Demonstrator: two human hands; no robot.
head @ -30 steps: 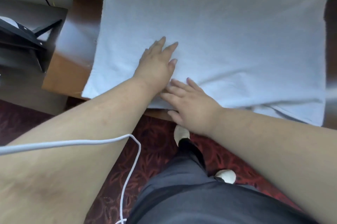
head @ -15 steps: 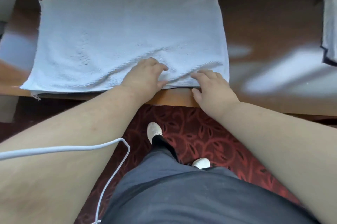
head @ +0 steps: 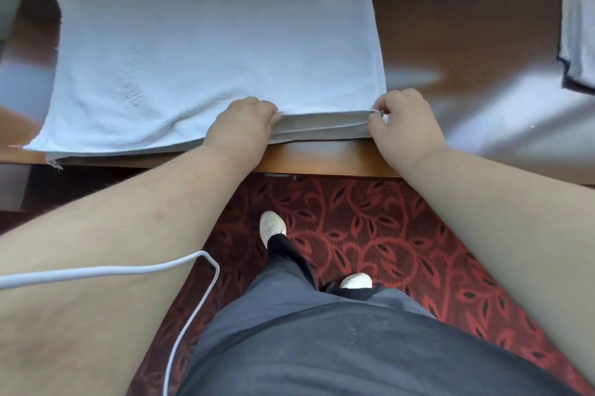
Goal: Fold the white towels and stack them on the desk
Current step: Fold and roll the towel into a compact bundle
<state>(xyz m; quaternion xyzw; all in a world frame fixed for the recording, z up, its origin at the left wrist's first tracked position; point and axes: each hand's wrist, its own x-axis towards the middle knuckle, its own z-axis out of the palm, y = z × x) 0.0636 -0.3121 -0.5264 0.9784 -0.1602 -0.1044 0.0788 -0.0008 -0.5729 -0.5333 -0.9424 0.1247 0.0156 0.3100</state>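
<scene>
A white towel lies flat in layers on the left half of the wooden desk, its near edge along the desk's front. My left hand is curled over that near edge around its middle, fingers closed on the cloth. My right hand pinches the towel's near right corner between thumb and fingers. The near edge is lifted slightly between the two hands, showing several layers.
Another white towel sits at the desk's far right edge, mostly out of view. A white cable crosses my left forearm. Below the desk front lie red patterned carpet and my legs and white shoes.
Both hands went from lying flat on the towel to its near edge. The right hand slid right to the corner and both closed on the cloth. The view shifted right.
</scene>
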